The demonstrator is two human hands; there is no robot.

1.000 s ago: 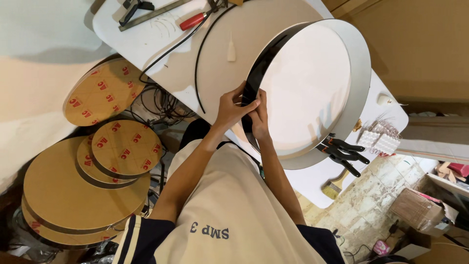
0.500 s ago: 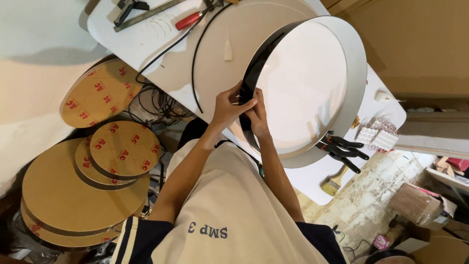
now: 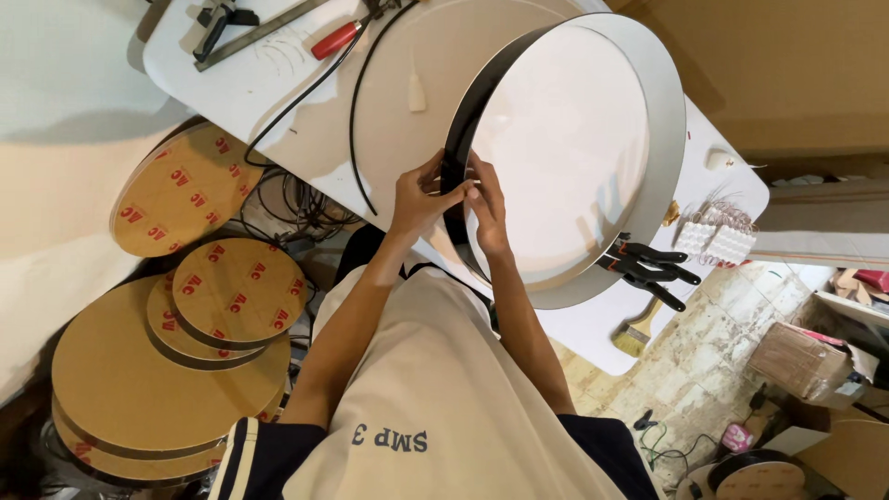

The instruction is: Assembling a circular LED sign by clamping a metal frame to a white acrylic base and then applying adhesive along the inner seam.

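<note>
**Both hands pinch the drum's rim**

Fingers of the left hand (image 3: 419, 199) and right hand (image 3: 488, 208) close narrowly on the black rim band (image 3: 460, 148) of a large round white drum (image 3: 574, 139), tilted on the white table (image 3: 231, 79). Its near edge overhangs; open floor lies right.

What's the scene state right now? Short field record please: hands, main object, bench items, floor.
left hand: gripping the black rim of the round drum-shaped casing, fingers curled over the edge
right hand: pressed on the same rim, right beside the left
casing: white inside, black band outside, tilted on the white bench
black spring clamps: at the casing's lower edge
bench items: red-handled tool, paintbrush
floor left: stacked brown discs
</note>
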